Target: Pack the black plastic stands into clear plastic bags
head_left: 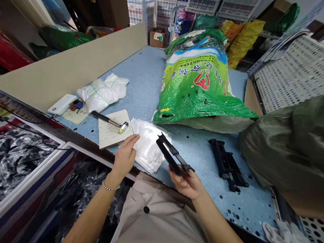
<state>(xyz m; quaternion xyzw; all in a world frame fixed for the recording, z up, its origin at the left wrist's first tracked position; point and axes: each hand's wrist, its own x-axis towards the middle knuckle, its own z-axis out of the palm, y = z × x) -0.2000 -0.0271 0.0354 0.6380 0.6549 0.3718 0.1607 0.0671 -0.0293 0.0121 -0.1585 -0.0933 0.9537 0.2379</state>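
Observation:
In my right hand (186, 183) is a black plastic folding bracket (173, 152), held by its near end with its two long arms pointing away from me. My left hand (125, 156) has its fingers stretched over the left edge of a stack of clear plastic bags (149, 148); whether the fingertips touch the bags I cannot tell. Just beyond that hand, a small hammer (108, 120) with a black handle lies on a square board (107, 136) sprinkled with brown specks. Several similar black plastic parts (226, 162) lie to the right.
A large green woven sack (199, 84) lies across the blue table (141, 67). At left are a bundle of clear bags (103, 91) tied with green string, keys (79, 104) and a white device (64, 104). An olive sack (283, 145) bulges at right.

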